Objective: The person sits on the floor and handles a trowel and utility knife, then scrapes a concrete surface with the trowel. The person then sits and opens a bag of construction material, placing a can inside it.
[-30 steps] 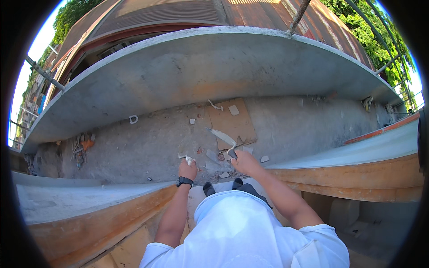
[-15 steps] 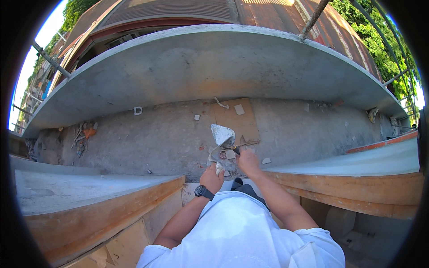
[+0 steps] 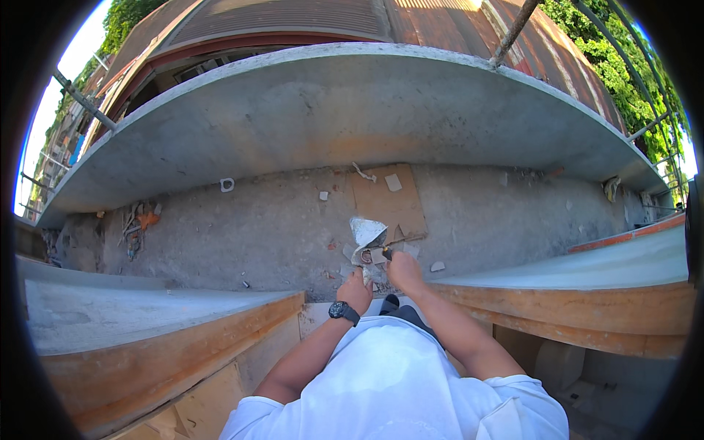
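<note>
Trowel (image 3: 368, 232), its blade coated with white material, is at the middle of the view, held above the floor (image 3: 279, 242). Far left on that floor lies a heap of scraps (image 3: 132, 236) with an orange piece (image 3: 149, 218) at its right side. Farther right, near the foot of the grey wall (image 3: 293, 125), is a white square ring (image 3: 227, 185), then a small white chip (image 3: 323, 196). Next comes the left hand (image 3: 355, 293), a black watch (image 3: 343, 311) on its wrist, closed around the pale handle of a scraper (image 3: 357, 256); its blade is at the trowel's near edge, and whether the two touch I cannot tell. Beyond them a brown cardboard sheet (image 3: 403, 209) bears a pale flat piece (image 3: 394, 182). Near the left hand but apart from it, the right hand (image 3: 403, 271) is clamped on the trowel's handle. Just right of that is a pale shard (image 3: 438, 266); at far right, a crumpled scrap (image 3: 611, 189) lies by the wall.
</note>
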The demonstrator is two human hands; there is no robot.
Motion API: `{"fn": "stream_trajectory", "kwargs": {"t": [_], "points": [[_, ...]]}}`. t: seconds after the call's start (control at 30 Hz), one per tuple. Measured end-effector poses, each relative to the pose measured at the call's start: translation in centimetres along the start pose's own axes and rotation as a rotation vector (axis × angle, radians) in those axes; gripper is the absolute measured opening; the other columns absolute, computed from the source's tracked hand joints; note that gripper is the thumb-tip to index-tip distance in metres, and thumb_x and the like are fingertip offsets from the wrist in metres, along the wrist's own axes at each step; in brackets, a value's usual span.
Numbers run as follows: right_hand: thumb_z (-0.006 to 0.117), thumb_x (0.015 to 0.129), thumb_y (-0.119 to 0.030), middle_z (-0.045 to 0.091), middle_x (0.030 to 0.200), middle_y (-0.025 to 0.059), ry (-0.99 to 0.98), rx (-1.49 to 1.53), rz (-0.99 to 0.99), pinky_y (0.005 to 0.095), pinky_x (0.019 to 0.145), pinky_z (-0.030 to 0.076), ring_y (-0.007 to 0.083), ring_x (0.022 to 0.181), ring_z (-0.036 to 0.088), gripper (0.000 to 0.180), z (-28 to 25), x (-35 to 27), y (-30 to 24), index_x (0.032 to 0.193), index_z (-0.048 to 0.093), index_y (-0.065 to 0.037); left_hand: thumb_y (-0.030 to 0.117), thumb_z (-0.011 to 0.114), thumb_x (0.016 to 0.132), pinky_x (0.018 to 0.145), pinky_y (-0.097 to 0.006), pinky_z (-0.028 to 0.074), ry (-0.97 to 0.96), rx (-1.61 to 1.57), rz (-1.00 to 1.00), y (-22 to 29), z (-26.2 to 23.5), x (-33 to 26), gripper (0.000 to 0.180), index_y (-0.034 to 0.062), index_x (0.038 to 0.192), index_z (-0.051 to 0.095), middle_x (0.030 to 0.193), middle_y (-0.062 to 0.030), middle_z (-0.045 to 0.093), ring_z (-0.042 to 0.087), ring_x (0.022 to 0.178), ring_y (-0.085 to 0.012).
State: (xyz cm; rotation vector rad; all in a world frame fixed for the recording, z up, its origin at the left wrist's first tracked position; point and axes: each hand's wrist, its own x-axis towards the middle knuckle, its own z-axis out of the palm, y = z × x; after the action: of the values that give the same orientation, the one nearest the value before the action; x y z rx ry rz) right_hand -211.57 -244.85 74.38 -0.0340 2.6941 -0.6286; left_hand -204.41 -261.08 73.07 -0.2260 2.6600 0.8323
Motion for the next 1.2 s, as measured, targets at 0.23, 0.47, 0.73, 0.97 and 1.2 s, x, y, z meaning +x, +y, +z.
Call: {"fn": "stream_trajectory", "kwargs": {"t": [0.23, 0.47, 0.73, 0.97, 1.2], "points": [[0.061, 0.091, -0.015, 0.072, 0.096, 0.0268, -0.018, 0.001, -0.007, 0.0542, 0.082, 0.056, 0.046, 0.094, 0.07, 0.022, 0.6, -0.4, -0.9, 0.098, 0.073, 0.002, 0.028, 0.065, 0.094, 0.089, -0.053, 0.054, 0.001, -0.023, -0.031, -1.6, -2.1, 1.6, 0.044, -0.002, 0.125, 0.056, 0.112, -0.0288, 0.067, 0.066, 0.105, -0.0451], [0.061, 0.09, -0.015, 0.071, 0.1, 0.0278, -0.049, -0.033, 0.019, 0.054, 0.083, 0.056, 0.0461, 0.097, 0.07, 0.022, 0.9, 1.5, -1.1, 0.097, 0.073, 0.002, 0.028, 0.066, 0.092, 0.088, -0.054, 0.054, 0.035, -0.083, -0.064, 0.0, -2.3, 1.2, 0.047, -0.0034, 0.126, 0.055, 0.11, -0.0301, 0.068, 0.067, 0.101, -0.0463], [0.07, 0.09, -0.022, 0.072, 0.099, 0.0255, 0.033, -0.046, 0.027, 0.053, 0.083, 0.056, 0.045, 0.097, 0.07, 0.026, 2.1, 1.1, -0.8, 0.102, 0.072, 0.001, 0.028, 0.066, 0.092, 0.087, -0.055, 0.054, -0.004, -0.08, -0.019, -0.6, -2.3, 1.1, 0.044, -0.0007, 0.124, 0.057, 0.107, -0.0303, 0.069, 0.068, 0.1, -0.0469], [0.059, 0.09, -0.013, 0.071, 0.095, 0.0288, 0.041, -0.033, -0.031, 0.0534, 0.081, 0.057, 0.0456, 0.093, 0.071, 0.022, 2.0, 0.7, -0.8, 0.094, 0.072, 0.004, 0.027, 0.067, 0.091, 0.086, -0.055, 0.054, -0.095, -0.087, 0.01, -0.3, -2.6, 1.5, 0.044, -0.0034, 0.12, 0.057, 0.104, -0.0316, 0.069, 0.068, 0.097, -0.0475], [0.069, 0.091, -0.023, 0.072, 0.101, 0.0246, -0.03, -0.075, 0.032, 0.0527, 0.083, 0.056, 0.0436, 0.098, 0.07, 0.027, 1.3, 0.7, -1.1, 0.108, 0.069, -0.001, 0.026, 0.066, 0.092, 0.087, -0.055, 0.054, -0.036, -0.044, 0.025, -1.0, -2.7, 2.1, 0.041, -0.0019, 0.121, 0.057, 0.107, -0.0294, 0.069, 0.067, 0.1, -0.0458]]}}
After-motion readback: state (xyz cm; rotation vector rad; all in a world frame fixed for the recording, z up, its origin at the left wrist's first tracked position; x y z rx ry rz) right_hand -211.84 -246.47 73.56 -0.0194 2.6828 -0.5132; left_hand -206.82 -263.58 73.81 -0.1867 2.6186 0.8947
